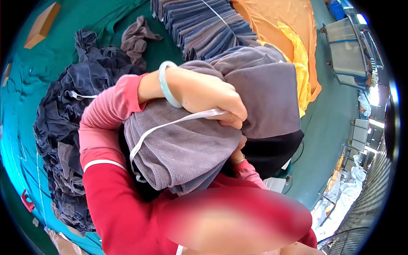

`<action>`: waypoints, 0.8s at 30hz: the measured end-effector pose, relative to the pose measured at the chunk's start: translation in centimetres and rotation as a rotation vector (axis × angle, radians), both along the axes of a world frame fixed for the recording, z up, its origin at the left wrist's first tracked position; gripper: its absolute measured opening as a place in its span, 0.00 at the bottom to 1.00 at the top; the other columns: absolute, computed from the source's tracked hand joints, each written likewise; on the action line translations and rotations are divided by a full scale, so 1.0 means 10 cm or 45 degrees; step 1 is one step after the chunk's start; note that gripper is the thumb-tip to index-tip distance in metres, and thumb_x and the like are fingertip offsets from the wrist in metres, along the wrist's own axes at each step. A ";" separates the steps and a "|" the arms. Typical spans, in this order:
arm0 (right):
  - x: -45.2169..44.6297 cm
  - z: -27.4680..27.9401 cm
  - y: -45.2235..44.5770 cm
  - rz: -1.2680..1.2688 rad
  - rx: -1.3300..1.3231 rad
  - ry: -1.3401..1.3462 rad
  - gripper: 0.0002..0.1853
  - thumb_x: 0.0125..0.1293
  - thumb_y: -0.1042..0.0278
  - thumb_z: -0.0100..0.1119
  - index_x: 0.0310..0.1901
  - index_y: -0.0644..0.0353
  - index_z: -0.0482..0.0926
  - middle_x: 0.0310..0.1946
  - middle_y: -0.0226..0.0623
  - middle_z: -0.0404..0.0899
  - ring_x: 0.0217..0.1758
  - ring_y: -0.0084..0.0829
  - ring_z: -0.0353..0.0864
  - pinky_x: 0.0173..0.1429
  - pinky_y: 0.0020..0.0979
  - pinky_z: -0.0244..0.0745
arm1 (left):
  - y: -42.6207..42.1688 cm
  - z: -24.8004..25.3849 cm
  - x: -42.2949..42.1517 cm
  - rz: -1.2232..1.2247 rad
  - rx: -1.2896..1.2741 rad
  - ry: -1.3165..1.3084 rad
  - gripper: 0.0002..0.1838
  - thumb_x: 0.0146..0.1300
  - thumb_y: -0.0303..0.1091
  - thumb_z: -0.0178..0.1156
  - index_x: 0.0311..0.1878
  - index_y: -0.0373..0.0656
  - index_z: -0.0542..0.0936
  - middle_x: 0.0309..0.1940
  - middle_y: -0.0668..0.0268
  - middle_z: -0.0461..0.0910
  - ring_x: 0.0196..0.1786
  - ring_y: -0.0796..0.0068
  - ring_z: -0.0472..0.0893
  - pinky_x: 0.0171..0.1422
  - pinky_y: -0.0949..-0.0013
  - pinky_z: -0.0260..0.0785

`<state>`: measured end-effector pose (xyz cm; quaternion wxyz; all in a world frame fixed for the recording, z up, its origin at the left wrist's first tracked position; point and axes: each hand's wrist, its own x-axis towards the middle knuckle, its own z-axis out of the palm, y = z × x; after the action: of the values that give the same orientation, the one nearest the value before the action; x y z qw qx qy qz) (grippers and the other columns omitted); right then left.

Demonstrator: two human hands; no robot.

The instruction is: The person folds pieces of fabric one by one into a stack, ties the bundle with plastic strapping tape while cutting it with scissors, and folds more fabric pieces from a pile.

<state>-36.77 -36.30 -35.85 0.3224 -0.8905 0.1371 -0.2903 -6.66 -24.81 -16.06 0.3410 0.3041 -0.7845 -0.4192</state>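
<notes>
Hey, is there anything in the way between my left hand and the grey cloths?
Nothing visible blocks it: your left hand is right over the grey cloths, gripping a white strap that trails across them. Whether the hand itself touches the fabric, I can't tell.

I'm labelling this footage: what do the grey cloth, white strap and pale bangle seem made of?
Grey cloth: likely terry or microfibre, matte, from its fuzzy nap. White strap: perhaps woven fabric or plastic; flat, slightly shiny. Pale bangle: possibly jade or glass, judging by its smooth gloss.
</notes>
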 end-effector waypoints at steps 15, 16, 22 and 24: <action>0.56 -0.78 0.25 0.014 0.074 -0.301 0.13 0.67 0.68 0.44 0.44 0.65 0.78 0.41 0.48 0.80 0.43 0.47 0.80 0.47 0.42 0.72 | 0.01 -0.47 0.24 0.078 0.197 0.403 0.19 0.68 0.39 0.53 0.23 0.37 0.71 0.24 0.65 0.72 0.30 0.73 0.72 0.38 0.69 0.65; 0.25 -0.80 0.43 -0.015 0.113 -0.290 0.13 0.67 0.68 0.44 0.43 0.65 0.78 0.41 0.48 0.80 0.43 0.47 0.80 0.46 0.42 0.72 | -0.02 -0.58 0.24 0.155 0.045 0.394 0.19 0.67 0.40 0.54 0.23 0.38 0.72 0.23 0.67 0.71 0.29 0.74 0.71 0.37 0.70 0.65; 0.59 0.45 0.49 -0.314 0.969 -0.381 0.11 0.62 0.71 0.64 0.32 0.61 0.69 0.18 0.24 0.60 0.21 0.16 0.56 0.24 0.20 0.54 | 0.23 0.37 -0.13 0.560 0.302 0.471 0.17 0.72 0.37 0.47 0.25 0.42 0.67 0.23 0.70 0.64 0.28 0.80 0.62 0.37 0.78 0.60; 0.60 0.68 0.63 -0.152 1.250 -0.559 0.10 0.62 0.73 0.64 0.38 0.61 0.71 0.18 0.21 0.62 0.20 0.13 0.59 0.23 0.18 0.54 | 0.40 0.37 -0.16 0.559 0.313 0.429 0.17 0.72 0.37 0.47 0.25 0.42 0.67 0.23 0.70 0.64 0.27 0.81 0.63 0.36 0.79 0.60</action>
<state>-30.77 -30.05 -29.01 0.7048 -0.5441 0.2363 -0.3892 -8.30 -20.76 -12.38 0.5094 0.4316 -0.5757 -0.4720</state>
